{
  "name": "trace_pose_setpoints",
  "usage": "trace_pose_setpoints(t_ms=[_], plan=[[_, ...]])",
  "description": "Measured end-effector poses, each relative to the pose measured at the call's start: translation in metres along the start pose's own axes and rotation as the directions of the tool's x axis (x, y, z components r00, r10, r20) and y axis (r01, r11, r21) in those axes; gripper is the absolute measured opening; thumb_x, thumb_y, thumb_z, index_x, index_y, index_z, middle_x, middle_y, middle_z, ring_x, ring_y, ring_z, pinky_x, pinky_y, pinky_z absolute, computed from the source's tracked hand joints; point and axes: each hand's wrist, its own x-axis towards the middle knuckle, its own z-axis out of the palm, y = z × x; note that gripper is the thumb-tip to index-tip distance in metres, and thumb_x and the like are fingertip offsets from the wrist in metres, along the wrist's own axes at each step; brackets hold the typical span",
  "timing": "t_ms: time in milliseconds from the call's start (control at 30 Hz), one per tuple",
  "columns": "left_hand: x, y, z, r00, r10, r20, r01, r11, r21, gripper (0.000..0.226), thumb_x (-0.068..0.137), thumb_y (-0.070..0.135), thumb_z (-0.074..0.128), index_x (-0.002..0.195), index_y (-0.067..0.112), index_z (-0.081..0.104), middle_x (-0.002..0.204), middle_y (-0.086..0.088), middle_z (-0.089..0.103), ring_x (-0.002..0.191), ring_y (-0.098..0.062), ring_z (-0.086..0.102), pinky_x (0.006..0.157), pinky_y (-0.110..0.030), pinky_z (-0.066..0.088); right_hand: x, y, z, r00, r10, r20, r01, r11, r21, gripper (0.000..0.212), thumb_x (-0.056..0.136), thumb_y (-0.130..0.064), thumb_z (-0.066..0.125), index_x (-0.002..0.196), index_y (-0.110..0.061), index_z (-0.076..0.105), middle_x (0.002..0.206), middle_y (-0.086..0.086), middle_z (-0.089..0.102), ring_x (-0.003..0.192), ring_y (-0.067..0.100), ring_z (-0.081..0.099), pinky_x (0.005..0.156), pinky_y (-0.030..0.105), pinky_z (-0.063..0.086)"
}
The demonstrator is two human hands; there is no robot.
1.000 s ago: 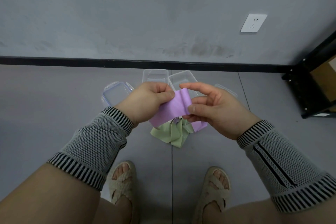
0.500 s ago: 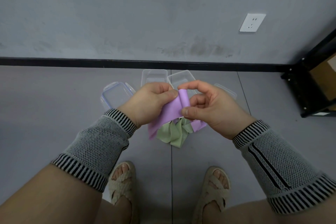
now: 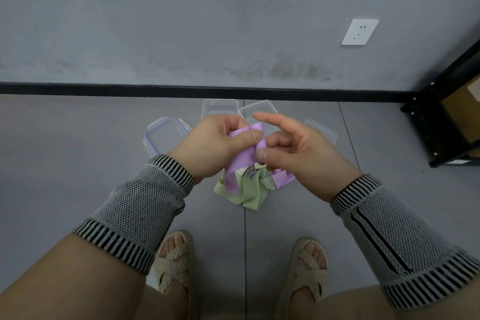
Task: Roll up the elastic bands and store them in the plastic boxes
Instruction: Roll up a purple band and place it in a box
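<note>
Head view: both hands are pinching the purple band [image 3: 246, 156] between them, left hand [image 3: 215, 143] gripping the strip, right hand [image 3: 298, 153] thumbing the small roll, tail hanging below toward the floor.

A bare indoor corner, more storeroom or workroom than home: a plain grey wall [image 3: 181, 21], scuffed low down, meets a grey tiled floor [image 3: 65, 150] along a black baseboard [image 3: 104, 88]. A white wall socket [image 3: 359, 31] sits low, and black metal shelving [image 3: 441, 122] holds a cardboard box [image 3: 465, 109].
</note>
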Motion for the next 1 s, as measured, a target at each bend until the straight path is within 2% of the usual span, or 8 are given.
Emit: trace_pose_setpoints(t_ms=[133, 300, 400, 500, 667, 833, 933, 1000], plan=[[-0.001, 0.0, -0.001, 1.0, 0.011, 0.021, -0.011, 1.0, 0.003, 0.015, 0.089, 0.018, 0.061, 0.079, 0.007, 0.063, 0.062, 0.003, 0.06, 0.051, -0.003, 0.051, 0.049, -0.014, 0.041, -0.001, 0.0, -0.001, 1.0, -0.003, 0.0, 0.003, 1.0, 0.007, 0.048, 0.088, 0.0, 0.058, 0.126, -0.03, 0.052, 0.073, 0.0, 0.067, 0.068, 0.013, 0.062, 0.076, 0.042, 0.052], [0.001, -0.003, 0.001, 0.998, 0.014, -0.056, -0.015, 1.0, -0.024, 0.008, 0.084, 0.017, 0.068, 0.091, 0.013, 0.066, 0.077, -0.01, 0.068, 0.061, -0.012, 0.061, 0.053, -0.022, 0.049, 0.001, 0.002, 0.0, 0.997, -0.018, -0.072, 0.018, 1.0, -0.004, 0.043, 0.085, 0.004, 0.062, 0.115, -0.027, 0.059, 0.072, 0.004, 0.068, 0.066, 0.015, 0.063, 0.064, 0.029, 0.056], [0.0, -0.002, 0.003, 0.99, 0.05, -0.132, -0.047, 0.999, 0.02, 0.015, 0.08, 0.019, 0.072, 0.093, 0.019, 0.063, 0.077, -0.018, 0.065, 0.048, -0.009, 0.055, 0.043, -0.019, 0.043, 0.001, 0.0, 0.001, 0.995, -0.023, -0.093, 0.021, 1.0, -0.022, 0.041, 0.083, 0.003, 0.064, 0.112, -0.027, 0.06, 0.071, 0.005, 0.067, 0.063, 0.014, 0.062, 0.061, 0.03, 0.056], [-0.002, 0.001, 0.006, 0.98, 0.074, -0.187, -0.068, 0.997, 0.039, 0.012, 0.08, 0.02, 0.073, 0.086, 0.021, 0.063, 0.079, -0.012, 0.068, 0.043, -0.001, 0.05, 0.034, -0.009, 0.033, 0.002, -0.001, 0.004, 0.992, -0.007, -0.123, 0.001, 0.999, -0.048, 0.04, 0.081, 0.002, 0.068, 0.109, -0.025, 0.058, 0.073, 0.011, 0.064, 0.056, 0.009, 0.061, 0.054, 0.025, 0.054], [-0.003, 0.002, 0.008, 0.982, 0.077, -0.174, -0.078, 0.997, -0.001, 0.009, 0.081, 0.014, 0.072, 0.083, 0.018, 0.064, 0.077, -0.012, 0.069, 0.042, -0.002, 0.052, 0.032, -0.012, 0.034, 0.005, 0.001, 0.005, 0.984, 0.022, -0.176, -0.04, 0.995, -0.097, 0.04, 0.075, -0.005, 0.076, 0.102, -0.027, 0.057, 0.072, 0.009, 0.061, 0.058, 0.014, 0.059, 0.056, 0.029, 0.055], [-0.002, 0.002, 0.009, 0.984, 0.085, -0.157, -0.083, 0.996, 0.019, 0.007, 0.081, 0.012, 0.071, 0.086, 0.013, 0.065, 0.076, -0.012, 0.069, 0.04, 0.0, 0.051, 0.033, -0.009, 0.032, 0.004, 0.001, 0.006, 0.982, 0.032, -0.187, -0.053, 0.993, -0.106, 0.033, 0.074, -0.006, 0.077, 0.098, -0.022, 0.061, 0.068, 0.006, 0.06, 0.054, 0.013, 0.057, 0.053, 0.025, 0.052], [-0.002, 0.002, 0.006, 0.989, 0.054, -0.136, -0.059, 0.998, -0.027, 0.006, 0.083, 0.011, 0.069, 0.086, 0.011, 0.064, 0.074, -0.011, 0.068, 0.046, -0.011, 0.059, 0.033, -0.016, 0.04, 0.005, 0.002, 0.005, 0.985, 0.066, -0.158, -0.067, 0.998, -0.002, 0.026, 0.079, -0.007, 0.073, 0.102, -0.017, 0.065, 0.072, 0.013, 0.062, 0.057, 0.014, 0.058, 0.057, 0.032, 0.053], [-0.001, 0.001, 0.004, 0.991, 0.042, -0.128, -0.049, 0.997, -0.054, 0.005, 0.084, 0.013, 0.068, 0.085, 0.013, 0.063, 0.074, -0.011, 0.068, 0.047, -0.025, 0.059, 0.031, -0.027, 0.044, 0.005, 0.002, 0.004, 0.989, 0.095, -0.113, -0.085, 0.992, 0.095, 0.023, 0.084, -0.009, 0.067, 0.105, -0.018, 0.068, 0.088, 0.029, 0.064, 0.071, 0.026, 0.059, 0.073, 0.047, 0.053]])
